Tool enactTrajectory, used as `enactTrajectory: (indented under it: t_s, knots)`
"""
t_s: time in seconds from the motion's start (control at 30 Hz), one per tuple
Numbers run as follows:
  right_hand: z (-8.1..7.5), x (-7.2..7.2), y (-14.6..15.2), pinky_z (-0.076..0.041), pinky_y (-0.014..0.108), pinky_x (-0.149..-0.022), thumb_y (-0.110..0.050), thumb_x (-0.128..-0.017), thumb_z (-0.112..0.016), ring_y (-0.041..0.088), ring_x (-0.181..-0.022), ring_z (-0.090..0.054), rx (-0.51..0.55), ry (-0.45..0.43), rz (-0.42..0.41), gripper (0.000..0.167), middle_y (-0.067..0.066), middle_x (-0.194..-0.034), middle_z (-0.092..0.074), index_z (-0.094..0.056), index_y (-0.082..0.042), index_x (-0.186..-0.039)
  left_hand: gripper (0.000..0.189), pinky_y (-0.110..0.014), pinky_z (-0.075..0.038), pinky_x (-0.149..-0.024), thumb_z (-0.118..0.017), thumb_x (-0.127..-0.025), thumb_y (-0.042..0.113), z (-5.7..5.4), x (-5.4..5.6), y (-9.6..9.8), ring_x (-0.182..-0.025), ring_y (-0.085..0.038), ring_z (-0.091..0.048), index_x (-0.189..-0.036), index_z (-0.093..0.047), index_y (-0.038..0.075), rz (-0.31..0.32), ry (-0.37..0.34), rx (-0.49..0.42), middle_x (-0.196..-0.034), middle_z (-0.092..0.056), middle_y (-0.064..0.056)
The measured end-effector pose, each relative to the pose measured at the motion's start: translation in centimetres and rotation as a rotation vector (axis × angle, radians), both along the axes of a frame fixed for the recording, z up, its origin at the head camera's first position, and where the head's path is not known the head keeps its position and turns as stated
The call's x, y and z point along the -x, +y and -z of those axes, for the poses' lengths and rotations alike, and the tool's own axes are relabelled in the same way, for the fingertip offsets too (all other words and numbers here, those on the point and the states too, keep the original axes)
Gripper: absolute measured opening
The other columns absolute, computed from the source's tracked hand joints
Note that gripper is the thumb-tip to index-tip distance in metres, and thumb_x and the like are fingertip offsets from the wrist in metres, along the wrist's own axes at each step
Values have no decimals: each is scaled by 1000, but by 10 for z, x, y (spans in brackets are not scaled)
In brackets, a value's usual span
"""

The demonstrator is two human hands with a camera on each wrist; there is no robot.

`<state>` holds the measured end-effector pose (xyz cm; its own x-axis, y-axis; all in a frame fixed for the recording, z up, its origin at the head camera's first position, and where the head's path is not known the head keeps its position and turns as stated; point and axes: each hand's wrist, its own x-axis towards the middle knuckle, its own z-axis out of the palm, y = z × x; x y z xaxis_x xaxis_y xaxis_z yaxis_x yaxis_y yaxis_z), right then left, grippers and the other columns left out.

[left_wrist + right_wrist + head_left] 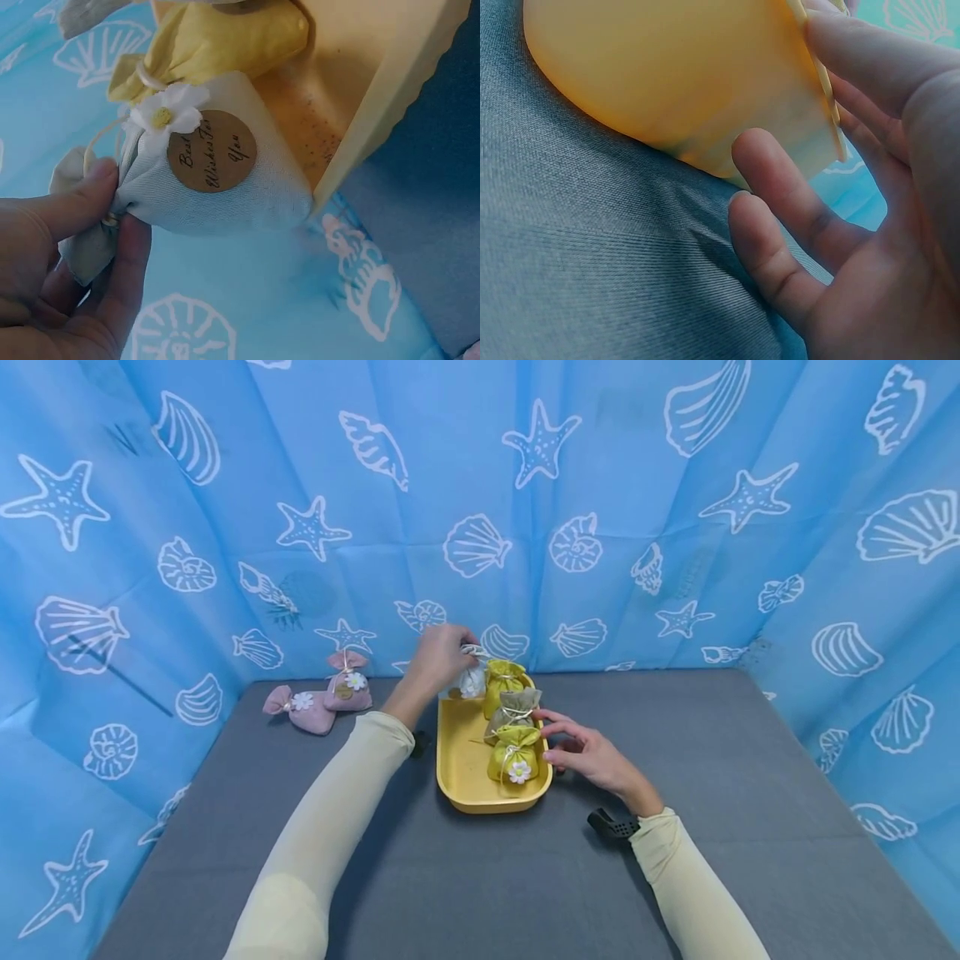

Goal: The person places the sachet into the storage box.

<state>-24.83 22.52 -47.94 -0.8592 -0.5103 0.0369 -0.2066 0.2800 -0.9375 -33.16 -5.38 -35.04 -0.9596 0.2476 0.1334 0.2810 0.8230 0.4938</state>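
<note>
In the head view my left hand (442,656) is over the far left corner of a yellow tray (457,785). Thumb and fingers pinch the gathered neck of a pale drawstring pouch (210,180), which bears a white flower and a round brown "Best Wishes For You" tag. The pouch's lower end is at the tray wall, beside a yellow pouch (225,41). My right hand (592,760) is at the tray's right side, fingertips touching the rim. Its other fingers (780,180) spread loosely beside the outer wall, holding nothing.
Along the tray's right side stand a far yellow pouch (501,681), a grey-green pouch (510,712) and a near yellow pouch (513,756) with a flower. Two pink pouches (311,718) lie at the table's back left. A blue shell-print curtain (480,485) borders the grey table (480,877).
</note>
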Motion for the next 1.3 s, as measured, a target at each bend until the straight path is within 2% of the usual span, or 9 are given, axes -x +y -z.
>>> enactTrajectory:
  t_s: [0.23, 0.43, 0.6, 0.83, 0.93, 1.07, 1.17, 1.3]
  knots:
    - [-1, 0, 0, -57, 30, -78, -23, -99, -68, 32, -120, -57, -5, -7, 6, 30, 3, -167, -33, -64, -14, -128, 22, -37, -60, -92, -76, -89, 8, 5, 1, 8, -114, -26, -69, -111, -77, 12, 38, 7, 37, -116, -76, -7]
    - [-1, 0, 0, -57, 30, -78, -23, -99, -68, 33, -124, -55, -7, -7, 8, 30, 3, -167, -33, -64, -14, -128, 18, -39, -59, -91, -76, -88, 4, 15, 2, 4, -109, -26, -70, -103, -78, 12, 61, 20, 75, -110, -77, -6]
    - [1, 0, 0, -57, 30, -77, -23, -99, -68, 30, -117, -59, -11, 0, 3, 30, 4, -167, -33, -64, -14, -128, 17, -39, -60, -89, -75, -91, 6, 26, 3, 0, -105, -25, -70, -106, -77, 11, 62, -29, 156, -112, -75, -6]
    - [0, 0, -1, -58, 31, -76, -22, -100, -67, 25, -105, -63, -1, 0, -2, 31, 4, -167, -33, -64, -13, -129, 20, -39, -61, -86, -73, -93, 9, 32, 3, -4, -100, -24, -71, -113, -75, 9, 46, -70, 167, -114, -75, -8]
    - [0, 0, -1, -57, 31, -76, -22, -100, -67, 26, -108, -62, 0, -1, -4, 31, 4, -167, -33, -64, -13, -129, 22, -39, -61, -85, -74, -93, 12, 31, 2, -6, -98, -24, -71, -114, -74, 9, 54, -86, 147, -115, -74, -8]
    - [0, -1, -1, -57, 31, -77, -22, -100, -67, 29, -114, -59, 2, -3, -4, 31, 5, -167, -33, -64, -13, -130, 30, -42, -58, -91, -75, -93, 24, 27, 1, -11, -107, -25, -70, -121, -72, 11, 56, -108, 111, -121, -73, -7]
    - [0, -1, -1, -57, 30, -77, -22, -100, -67, 33, -119, -58, 0, 1, -3, 31, 4, -167, -33, -64, -13, -129, 35, -44, -56, -96, -72, -96, 31, 20, 0, -16, -115, -26, -67, -125, -70, 12, 52, -111, 105, -124, -72, -7]
    - [0, -1, 0, -56, 28, -77, -21, -100, -67, 34, -124, -55, 4, 7, 1, 30, 5, -167, -33, -64, -12, -128, 32, -46, -56, -95, -63, -102, 31, 12, -4, -24, -116, -28, -66, -127, -68, 12, 21, -99, 96, -127, -70, -7]
